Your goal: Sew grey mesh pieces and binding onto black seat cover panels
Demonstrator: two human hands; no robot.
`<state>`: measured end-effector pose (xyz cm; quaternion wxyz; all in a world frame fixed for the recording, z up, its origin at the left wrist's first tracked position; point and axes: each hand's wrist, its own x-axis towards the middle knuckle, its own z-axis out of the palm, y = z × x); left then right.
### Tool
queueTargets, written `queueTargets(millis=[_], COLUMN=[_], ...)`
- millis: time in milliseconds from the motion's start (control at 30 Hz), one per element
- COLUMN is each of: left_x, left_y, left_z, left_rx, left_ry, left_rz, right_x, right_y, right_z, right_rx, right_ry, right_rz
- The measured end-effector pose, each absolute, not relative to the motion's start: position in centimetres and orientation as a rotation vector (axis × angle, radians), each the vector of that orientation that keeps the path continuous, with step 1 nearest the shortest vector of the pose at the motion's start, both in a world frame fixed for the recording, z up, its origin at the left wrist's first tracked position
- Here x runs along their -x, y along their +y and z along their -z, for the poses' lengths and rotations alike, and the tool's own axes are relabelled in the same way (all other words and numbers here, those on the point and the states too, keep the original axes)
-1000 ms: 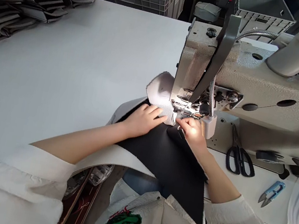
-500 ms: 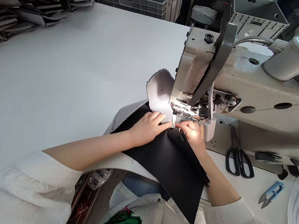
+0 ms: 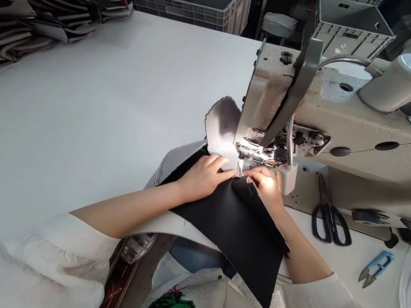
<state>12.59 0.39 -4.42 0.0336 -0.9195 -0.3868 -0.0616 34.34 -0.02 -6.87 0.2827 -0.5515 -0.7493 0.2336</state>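
A sewing machine (image 3: 278, 98) stands at the right, its lamp lighting the needle area. Close in front of the presser foot, my left hand (image 3: 204, 176) presses on the work with fingers laid over it and thumb apart. Under it lie a light grey mesh piece (image 3: 223, 125) and a black leather-like sheet (image 3: 219, 214), which hangs over the table's front edge. My right hand (image 3: 265, 185) is closed in a pinch on the folded edge of the black sheet, just right of the needle area. The needle tip and exact seam are too small to make out.
Black-handled scissors (image 3: 331, 217) and blue thread snips (image 3: 376, 269) lie right of the work. Stacked dark pieces (image 3: 37, 5) fill the back left of the white table (image 3: 80, 101). Grey crates (image 3: 186, 6) stand behind it. A thread cone (image 3: 402, 84) sits atop the machine.
The whole view has shifted slightly, with the background lower in the picture. Both hands stay at the same place on the work, and no clear movement of the pieces shows.
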Motion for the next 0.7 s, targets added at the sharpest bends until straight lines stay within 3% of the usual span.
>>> queueTargets(millis=[700], left_x=[-12.1], left_y=[4.3], left_z=[4.5], left_rx=[2.772], left_ry=[-1.056], left_rz=[0.162], right_x=[-33.6], right_y=[0.8], right_z=[6.9], right_rx=[1.395], right_ry=[-2.294], right_rz=[-0.310])
